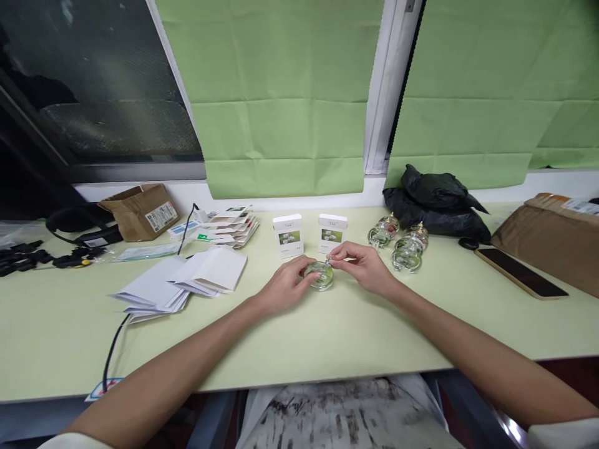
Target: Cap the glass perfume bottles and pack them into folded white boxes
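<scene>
A small round glass bottle (320, 275) with greenish liquid lies on the pale green table (327, 337), between both hands. My left hand (283, 288) grips its left side with curled fingers. My right hand (359, 265) pinches the bottle's small cap end at the top right. Two white upright boxes (288, 235) (332, 232) with flower pictures stand just behind the hands.
Several more glass bottles (406, 247) lie at the right, in front of black plastic bags (435, 199). A phone (519, 272) and a brown parcel (552, 237) sit far right. White folded cards (187, 277), a black cable (116, 340), leaflets and a cardboard box (140, 212) lie left.
</scene>
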### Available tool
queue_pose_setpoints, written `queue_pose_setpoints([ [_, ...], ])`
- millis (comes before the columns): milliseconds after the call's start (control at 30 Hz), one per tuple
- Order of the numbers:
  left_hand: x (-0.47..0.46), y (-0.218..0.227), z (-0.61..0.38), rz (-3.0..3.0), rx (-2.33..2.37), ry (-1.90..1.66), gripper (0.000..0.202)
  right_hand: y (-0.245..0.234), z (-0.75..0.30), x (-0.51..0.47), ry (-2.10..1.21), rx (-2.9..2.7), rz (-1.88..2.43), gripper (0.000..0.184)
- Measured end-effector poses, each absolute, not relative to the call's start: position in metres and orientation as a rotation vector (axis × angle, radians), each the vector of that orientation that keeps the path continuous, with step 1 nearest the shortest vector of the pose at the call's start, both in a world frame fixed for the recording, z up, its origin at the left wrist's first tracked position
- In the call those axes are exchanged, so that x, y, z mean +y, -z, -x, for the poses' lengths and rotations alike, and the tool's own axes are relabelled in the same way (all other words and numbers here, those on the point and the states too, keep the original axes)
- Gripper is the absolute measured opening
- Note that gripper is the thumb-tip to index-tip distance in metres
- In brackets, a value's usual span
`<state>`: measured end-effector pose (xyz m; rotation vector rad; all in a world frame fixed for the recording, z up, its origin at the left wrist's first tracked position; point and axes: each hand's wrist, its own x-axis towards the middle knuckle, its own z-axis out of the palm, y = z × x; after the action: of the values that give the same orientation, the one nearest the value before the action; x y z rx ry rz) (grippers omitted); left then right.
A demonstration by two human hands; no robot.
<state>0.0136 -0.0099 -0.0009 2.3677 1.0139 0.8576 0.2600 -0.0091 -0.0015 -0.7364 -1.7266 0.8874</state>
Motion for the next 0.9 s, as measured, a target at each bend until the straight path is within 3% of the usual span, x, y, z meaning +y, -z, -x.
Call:
queue_pose_setpoints([
  [900, -0.003, 0.002, -0.005, -2.382, 1.002, -0.846, 0.032, 0.0, -0.246, -0.018, -0.547, -1.893, 0.864, 0.017],
])
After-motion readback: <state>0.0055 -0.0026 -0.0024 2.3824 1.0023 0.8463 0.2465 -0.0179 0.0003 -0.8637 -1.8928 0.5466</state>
